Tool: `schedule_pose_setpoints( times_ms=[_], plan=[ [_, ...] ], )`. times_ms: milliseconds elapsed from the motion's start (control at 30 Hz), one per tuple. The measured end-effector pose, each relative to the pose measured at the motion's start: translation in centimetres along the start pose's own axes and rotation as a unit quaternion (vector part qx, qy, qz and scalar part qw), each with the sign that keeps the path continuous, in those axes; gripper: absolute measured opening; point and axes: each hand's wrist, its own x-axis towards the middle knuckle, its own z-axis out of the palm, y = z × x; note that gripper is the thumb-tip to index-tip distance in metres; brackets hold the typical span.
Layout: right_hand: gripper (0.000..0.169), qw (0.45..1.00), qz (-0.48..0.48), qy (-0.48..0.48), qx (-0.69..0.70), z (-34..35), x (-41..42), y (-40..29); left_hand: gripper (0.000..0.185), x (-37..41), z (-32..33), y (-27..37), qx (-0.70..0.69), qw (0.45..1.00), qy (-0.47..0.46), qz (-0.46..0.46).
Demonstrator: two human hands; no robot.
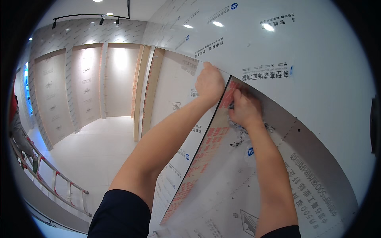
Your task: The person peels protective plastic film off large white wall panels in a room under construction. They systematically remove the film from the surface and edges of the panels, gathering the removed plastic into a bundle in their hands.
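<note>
My left hand [210, 82] rests with curled fingers at the top of a film-covered wall panel [178, 148], just under the lower edge of a glossy film-covered panel [268, 47] above. My right hand [245, 108] is on the other side of the panel's dark edge strip [196, 148], with thumb and fingers bent beside a taped face bearing red print [208, 136]. Crumpled clear protective film [238, 136] with dark print hangs beneath the right hand. Whether either hand grips the film or the panel edge cannot be told.
Grey printed board [285, 190] forms a recess at the right, bordered by a curved grey edge [315, 139]. Recessed panels [89, 83] line the far wall. At the far left a person [19, 134] stands on a metal ladder [56, 178]. Track lights [101, 21] hang overhead.
</note>
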Motion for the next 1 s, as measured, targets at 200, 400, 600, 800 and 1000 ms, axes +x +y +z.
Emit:
schedule_pose_setpoints(
  times_ms=[200, 400, 600, 800, 1000],
  plan=[
    [0.041, 0.998, -0.031, 0.058, -0.005, 0.6, 0.1, 0.4, 0.016, 1.1, -1.7, -0.5, 0.122, 0.984, -0.066, 0.109],
    [0.04, 0.998, -0.035, 0.054, -0.025, 0.5, -0.3, 0.7, 0.014, 1.3, -2.7, -2.7, 0.206, 0.96, -0.106, 0.156],
    [0.044, 0.997, -0.03, 0.067, -0.016, 0.2, -0.3, 0.2, 0.012, 1.8, -3.5, -4.0, 0.183, 0.975, -0.051, 0.115],
    [0.05, 1.0, -0.014, 0.002, -0.005, 0.8, -0.1, 0.3, 0.028, -3.3, -6.1, 7.3, 0.006, 0.93, 0.074, 0.359],
    [0.052, 0.965, -0.013, 0.164, 0.202, -3.5, -1.1, -1.7, 0.035, -6.2, -5.4, 13.4, 0.034, 0.944, 0.016, 0.328]
  ],
)
